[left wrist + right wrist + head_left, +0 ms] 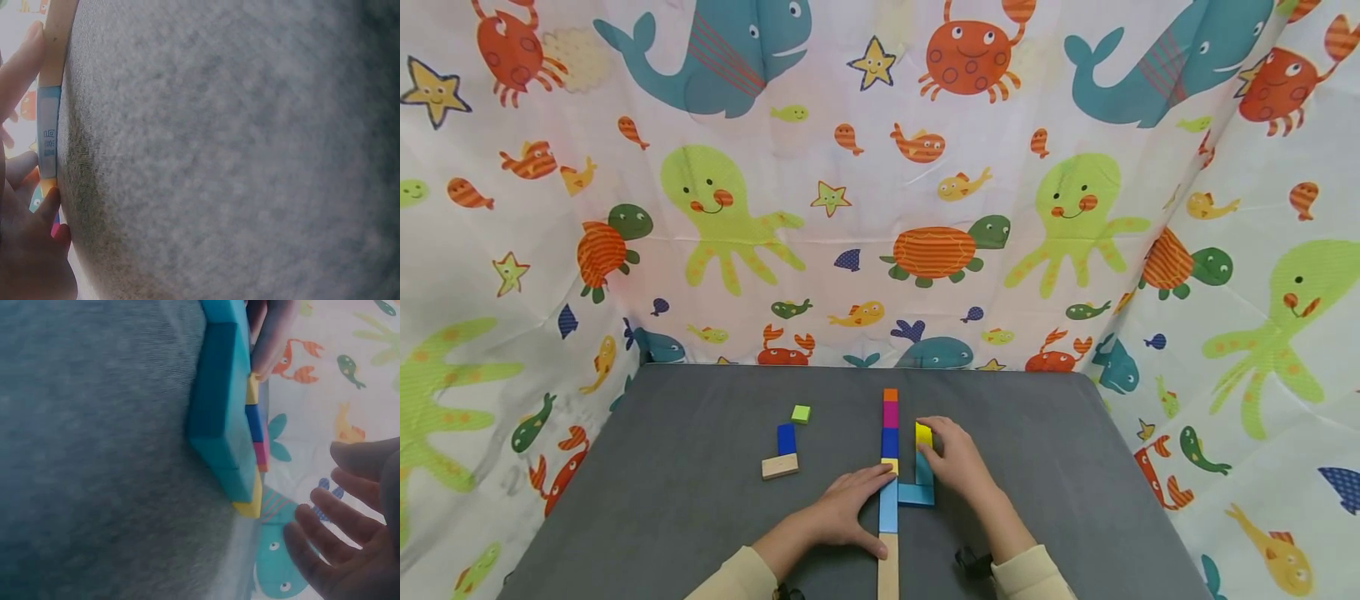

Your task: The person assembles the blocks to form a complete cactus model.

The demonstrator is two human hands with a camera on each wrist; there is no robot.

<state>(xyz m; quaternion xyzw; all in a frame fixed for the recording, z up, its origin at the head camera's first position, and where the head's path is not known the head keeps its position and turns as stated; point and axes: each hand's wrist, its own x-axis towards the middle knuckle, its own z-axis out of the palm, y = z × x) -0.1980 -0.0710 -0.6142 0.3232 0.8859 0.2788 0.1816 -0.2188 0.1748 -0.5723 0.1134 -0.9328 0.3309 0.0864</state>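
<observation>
A straight row of blocks runs away from me: a plain wooden block (888,567), a light blue block (888,505), a small yellow block (890,465), a dark blue block (890,442), a magenta block (891,414) and an orange block (891,394). My left hand (842,510) rests along it, fingertips at the small yellow block and thumb at the wooden one. A side branch has a crosswise blue block (917,495), a lengthwise blue block (923,471) and a yellow block (922,433). Over that branch hovers my right hand (340,531), fingers spread, holding nothing.
Left of the row on the grey table (700,467) lie a green cube (801,414), a dark blue block (786,439) and a wooden block (779,466). A curtain (865,317) printed with sea animals hangs behind the table and along both sides.
</observation>
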